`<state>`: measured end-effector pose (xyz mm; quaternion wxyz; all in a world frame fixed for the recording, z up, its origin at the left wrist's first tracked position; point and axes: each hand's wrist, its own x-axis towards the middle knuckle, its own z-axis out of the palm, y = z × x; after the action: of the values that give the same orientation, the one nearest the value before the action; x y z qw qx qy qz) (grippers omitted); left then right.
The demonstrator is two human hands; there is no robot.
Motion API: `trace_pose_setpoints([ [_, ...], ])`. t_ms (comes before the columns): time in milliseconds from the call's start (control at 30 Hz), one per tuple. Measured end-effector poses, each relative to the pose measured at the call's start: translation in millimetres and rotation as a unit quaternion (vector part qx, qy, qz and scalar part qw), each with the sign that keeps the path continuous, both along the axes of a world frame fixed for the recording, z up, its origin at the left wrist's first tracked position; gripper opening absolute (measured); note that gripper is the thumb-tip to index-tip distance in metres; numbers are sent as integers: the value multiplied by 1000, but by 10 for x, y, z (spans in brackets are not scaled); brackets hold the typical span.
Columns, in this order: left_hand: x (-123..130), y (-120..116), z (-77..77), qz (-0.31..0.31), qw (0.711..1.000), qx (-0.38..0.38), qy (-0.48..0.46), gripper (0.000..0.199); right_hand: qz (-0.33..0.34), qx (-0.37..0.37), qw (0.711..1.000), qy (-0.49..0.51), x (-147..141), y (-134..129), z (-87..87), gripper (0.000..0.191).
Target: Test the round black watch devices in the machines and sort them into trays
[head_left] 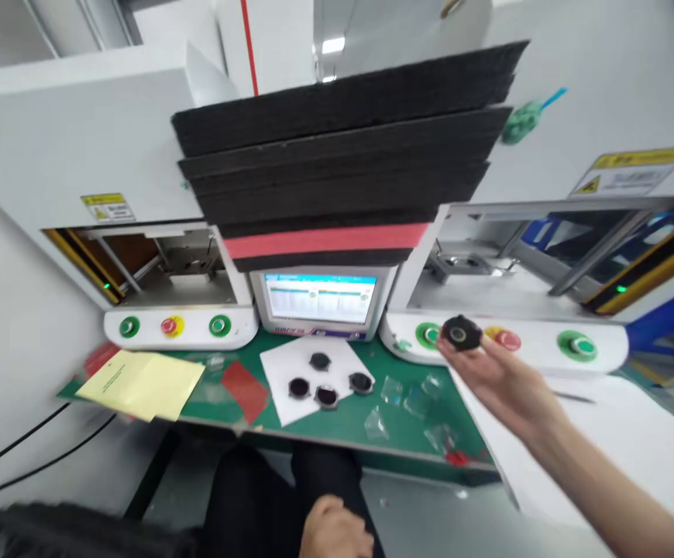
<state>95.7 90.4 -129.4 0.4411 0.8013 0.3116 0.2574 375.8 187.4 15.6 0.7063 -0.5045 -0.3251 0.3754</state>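
Note:
My right hand point(503, 380) is raised in front of the right machine's button panel, palm up, with thumb and fingers closed on a round black watch case point(462, 333). A pale ring shows in the middle of its face. On my lap rests my left hand point(337, 531), fingers curled in; nothing shows in it. Several similar dark watch cases point(326, 397) lie apart on a white sheet point(283, 403) on the green table point(337, 432).
Two white presses with open bays point(189, 267) point(470, 267) flank a monitor point(319, 298). Black foam sheets point(337, 155) overhang it. Clear plastic pieces point(376, 424), a red sheet point(245, 391) and yellow paper point(139, 384) lie on the table. A pen point(572, 397) is at right.

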Motion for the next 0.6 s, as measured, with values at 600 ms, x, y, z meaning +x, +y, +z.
trace_pose_setpoints([
  [600,-542,-1300,973,93,668,-621,-399,52,220,-28,975,1,-2026,-2469,-775,53],
])
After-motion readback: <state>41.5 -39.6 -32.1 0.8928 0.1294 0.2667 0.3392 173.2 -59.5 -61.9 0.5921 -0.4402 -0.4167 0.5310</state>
